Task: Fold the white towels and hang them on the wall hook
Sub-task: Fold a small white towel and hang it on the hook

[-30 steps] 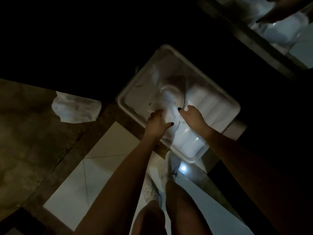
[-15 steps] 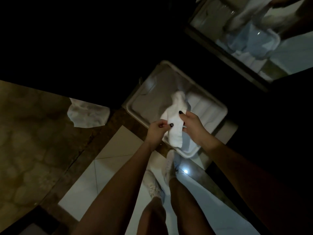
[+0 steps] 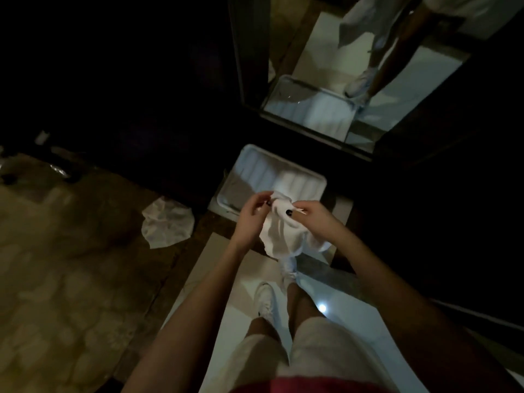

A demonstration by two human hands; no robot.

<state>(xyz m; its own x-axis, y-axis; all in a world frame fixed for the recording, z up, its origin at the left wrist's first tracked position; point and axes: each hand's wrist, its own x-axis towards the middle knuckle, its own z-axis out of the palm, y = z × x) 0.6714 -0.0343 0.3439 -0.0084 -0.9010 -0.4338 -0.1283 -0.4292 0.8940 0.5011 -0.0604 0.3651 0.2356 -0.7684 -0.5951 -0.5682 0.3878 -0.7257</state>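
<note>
A small white towel [image 3: 279, 229] hangs loose in front of me, held by its top edge. My left hand [image 3: 251, 219] pinches the upper left corner and my right hand [image 3: 313, 215] pinches the upper right part. Below and beyond it a clear plastic bin [image 3: 226, 195] sits on the floor with several rolled white towels [image 3: 295, 177] lined up inside. Another crumpled white towel [image 3: 167, 222] lies on the stone surface to the left. No wall hook is visible in the dark.
A mirror [image 3: 354, 80] on the dark wall ahead reflects the bin and my legs. White floor tiles [image 3: 241, 313] and my shoes [image 3: 266, 300] are beneath me. A stone-patterned surface [image 3: 71, 265] spreads to the left. The surroundings are very dark.
The towel came up out of the bin and now hangs partly opened between both hands. My view tilted up, so more of the mirror shows.
</note>
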